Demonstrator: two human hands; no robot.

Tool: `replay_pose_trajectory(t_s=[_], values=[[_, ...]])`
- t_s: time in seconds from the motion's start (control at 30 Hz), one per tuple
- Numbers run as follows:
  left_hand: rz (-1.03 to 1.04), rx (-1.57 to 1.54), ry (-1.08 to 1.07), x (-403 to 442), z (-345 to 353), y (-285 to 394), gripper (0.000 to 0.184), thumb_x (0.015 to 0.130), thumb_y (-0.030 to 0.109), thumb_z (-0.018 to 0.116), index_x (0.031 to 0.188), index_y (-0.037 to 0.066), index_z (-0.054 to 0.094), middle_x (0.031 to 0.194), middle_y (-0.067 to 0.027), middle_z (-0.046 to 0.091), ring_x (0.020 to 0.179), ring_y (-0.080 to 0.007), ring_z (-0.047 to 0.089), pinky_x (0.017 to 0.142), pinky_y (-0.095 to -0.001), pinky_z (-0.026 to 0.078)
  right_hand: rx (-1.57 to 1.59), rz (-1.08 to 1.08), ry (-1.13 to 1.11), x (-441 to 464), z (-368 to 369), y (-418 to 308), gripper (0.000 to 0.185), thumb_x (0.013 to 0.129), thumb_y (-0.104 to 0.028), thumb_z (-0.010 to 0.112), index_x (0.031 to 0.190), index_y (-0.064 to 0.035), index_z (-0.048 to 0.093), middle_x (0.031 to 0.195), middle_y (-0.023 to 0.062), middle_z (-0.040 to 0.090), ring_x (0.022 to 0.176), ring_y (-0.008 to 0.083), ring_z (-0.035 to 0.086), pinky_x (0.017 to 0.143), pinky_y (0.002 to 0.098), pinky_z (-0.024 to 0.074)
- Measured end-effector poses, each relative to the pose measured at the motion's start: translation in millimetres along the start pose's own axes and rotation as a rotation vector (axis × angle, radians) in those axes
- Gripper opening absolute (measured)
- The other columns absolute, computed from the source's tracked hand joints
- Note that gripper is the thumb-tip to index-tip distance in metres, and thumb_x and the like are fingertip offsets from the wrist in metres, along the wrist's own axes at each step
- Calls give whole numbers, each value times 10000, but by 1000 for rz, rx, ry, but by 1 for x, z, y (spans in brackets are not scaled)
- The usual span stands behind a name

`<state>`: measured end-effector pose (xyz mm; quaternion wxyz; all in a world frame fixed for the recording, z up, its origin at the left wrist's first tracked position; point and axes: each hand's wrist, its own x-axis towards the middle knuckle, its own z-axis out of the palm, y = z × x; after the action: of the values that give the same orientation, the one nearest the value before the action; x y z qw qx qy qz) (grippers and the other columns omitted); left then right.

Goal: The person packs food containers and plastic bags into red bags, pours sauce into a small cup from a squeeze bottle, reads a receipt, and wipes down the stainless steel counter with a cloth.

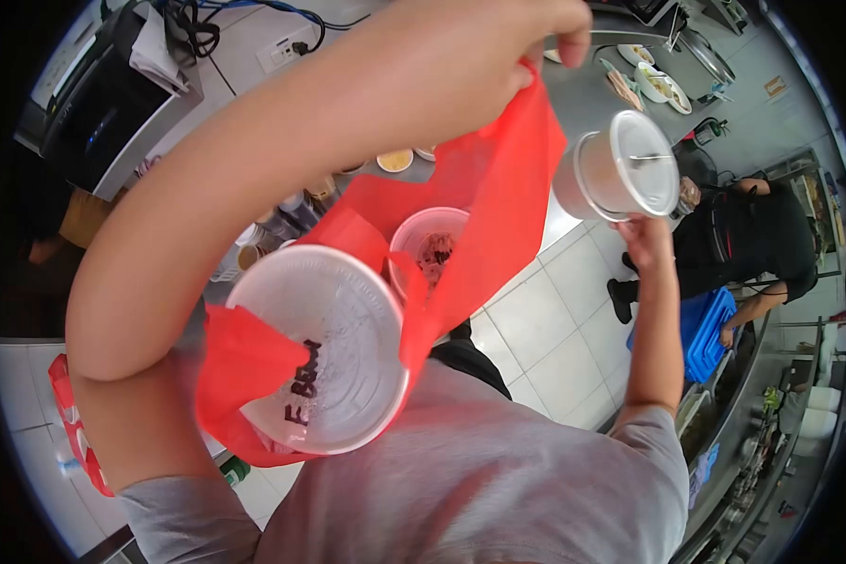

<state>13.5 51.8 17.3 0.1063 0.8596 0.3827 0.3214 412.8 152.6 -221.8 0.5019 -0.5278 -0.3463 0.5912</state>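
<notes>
My left hand, at the top, pinches the edge of a red bag and pulls it up; my left forearm arches over the bag. Inside the bag lies a large round white tub with black handwriting on its lid. Beside it in the bag is a smaller round container with dark reddish contents. On the right, my right hand grips two stacked round lidded plastic containers from below, apart from the bag. My fingers are partly hidden behind them.
Bowls of food stand on the steel counter. A person in black bends near a blue crate on the right. A black machine is at upper left, and another red bag is at lower left.
</notes>
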Motion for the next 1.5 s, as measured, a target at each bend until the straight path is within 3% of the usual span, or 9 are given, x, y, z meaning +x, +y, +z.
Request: replay_pose_trajectory(t_s=[0.17,0.3,0.63,0.9,1.0,1.03,1.2,1.3,1.5], values=[[-9,-27,-335,36,-9,-17,164,799,148,656,780,-8,610,727,-151,643,718,-270,626,660,-372,478,16,-176,-147,-135,48,-129,364,953,-259,467,1231,-27,489,1112,108,590,757,194,646,558,260,575],[-67,-14,-448,65,2,-35,314,794,308,689,754,-2,658,717,-129,635,658,-221,594,650,-362,471,41,-124,-351,-201,65,-179,391,960,-267,441,1247,-4,466,1125,142,584,886,235,649,610,288,592],[-507,-612,-238,47,-9,-37,242,833,227,649,857,-13,665,801,-110,649,702,-241,612,660,-378,486,346,-66,-745,-222,203,-97,395,950,-251,455,1194,58,489,1039,221,620,829,317,669,661,352,607],[-546,-593,-169,54,18,-25,153,826,132,665,897,-4,666,817,-120,658,724,-257,631,660,-380,499,42,40,-306,-223,181,-73,470,929,-313,476,1297,-25,434,1159,186,582,810,273,675,584,376,608],[-497,-493,-185,73,41,-21,336,808,339,705,894,14,701,947,-108,647,890,-217,590,764,-367,465,-99,156,-294,-230,184,-68,395,958,-224,412,1264,23,448,1056,187,624,761,269,679,577,344,606],[-412,-370,-160,73,46,-22,347,796,340,718,901,9,699,945,-121,648,872,-234,588,766,-375,462,-146,220,-359,-229,183,-65,335,938,-110,416,1187,111,457,1067,238,600,883,306,657,676,358,599],[-259,30,-228,100,75,-39,366,764,332,741,874,-9,669,769,-99,618,710,-204,559,668,-351,451,-57,390,-268,-188,184,-34,276,909,-70,472,1158,49,474,1042,184,604,794,276,663,704,347,588],[-281,-121,-150,78,84,-45,348,763,325,744,816,-4,645,707,-65,593,655,-162,540,621,-323,440,-385,329,-234,-193,170,-23,293,902,-89,500,1168,30,467,1093,150,575,874,247,636,755,358,551],[-369,-334,-225,46,50,-19,511,814,460,659,1070,21,605,859,-93,601,741,-157,575,666,-328,472,-759,-768,-170,-162,175,-45,353,899,-126,558,1215,-1,464,1164,79,554,993,141,550,848,291,444]])
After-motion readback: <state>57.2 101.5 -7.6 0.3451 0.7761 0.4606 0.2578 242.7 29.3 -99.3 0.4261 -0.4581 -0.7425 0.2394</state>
